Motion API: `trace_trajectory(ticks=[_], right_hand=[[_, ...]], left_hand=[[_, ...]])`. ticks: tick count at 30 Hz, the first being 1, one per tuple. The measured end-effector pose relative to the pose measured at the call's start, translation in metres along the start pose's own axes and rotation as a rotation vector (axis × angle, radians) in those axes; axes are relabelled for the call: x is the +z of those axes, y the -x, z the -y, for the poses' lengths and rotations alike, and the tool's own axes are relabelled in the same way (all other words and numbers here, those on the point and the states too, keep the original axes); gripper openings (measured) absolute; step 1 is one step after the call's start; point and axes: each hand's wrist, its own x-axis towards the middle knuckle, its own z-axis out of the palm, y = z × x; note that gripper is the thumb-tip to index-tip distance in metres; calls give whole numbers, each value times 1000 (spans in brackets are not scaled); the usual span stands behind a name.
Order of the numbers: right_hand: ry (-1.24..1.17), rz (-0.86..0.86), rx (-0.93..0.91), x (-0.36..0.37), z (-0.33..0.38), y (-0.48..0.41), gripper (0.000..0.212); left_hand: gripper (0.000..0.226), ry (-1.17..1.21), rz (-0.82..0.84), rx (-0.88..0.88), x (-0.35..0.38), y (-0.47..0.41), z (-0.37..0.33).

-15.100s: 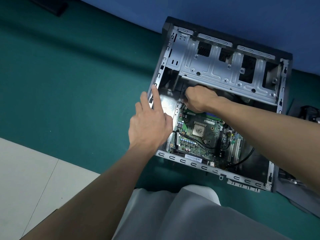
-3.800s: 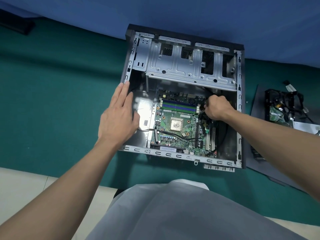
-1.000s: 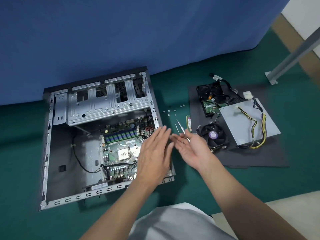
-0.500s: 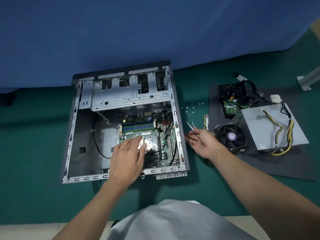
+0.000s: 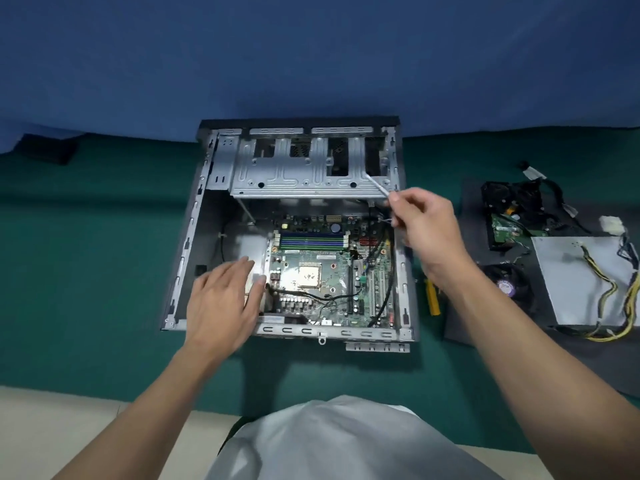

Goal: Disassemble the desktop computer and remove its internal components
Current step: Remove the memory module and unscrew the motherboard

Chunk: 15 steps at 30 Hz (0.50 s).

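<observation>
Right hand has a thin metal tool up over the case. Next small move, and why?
Probably lower the thin metal tool in the right hand to the black cables at the motherboard's right side: they run across the board, which sits in the case, so it likely can't lift out yet.

Case floor (image 5: 239, 244) left of motherboard (image 5: 311, 271) lies open (drive cage (image 5: 298, 174) overhangs far end).

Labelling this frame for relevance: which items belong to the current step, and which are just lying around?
In use:
computer case; motherboard inside it; thin metal tool pinched by the right hand; left hand, open over the case.

Lying about:
power supply, cooler fan and drive on the dark mat; yellow-handled tool beside the case; dark object far left.
</observation>
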Motion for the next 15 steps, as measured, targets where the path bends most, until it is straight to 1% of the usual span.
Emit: trace_trajectory(ticks=[3,7,12,15], right_hand=[[189,166,-57,31,2,5,13],[456,346,-91,70,-13,7,12],[662,448,-114,102,-28,1,7],[697,490,-124,116,-33,-4,8]], left_hand=[[64,-40,-3,-7,-5,-1,19],[64,-122,-13,-18,-9,-1,46],[64,-166,-47,26,-10,-11,66],[71,-128,-10,-27,-5,-22,70]])
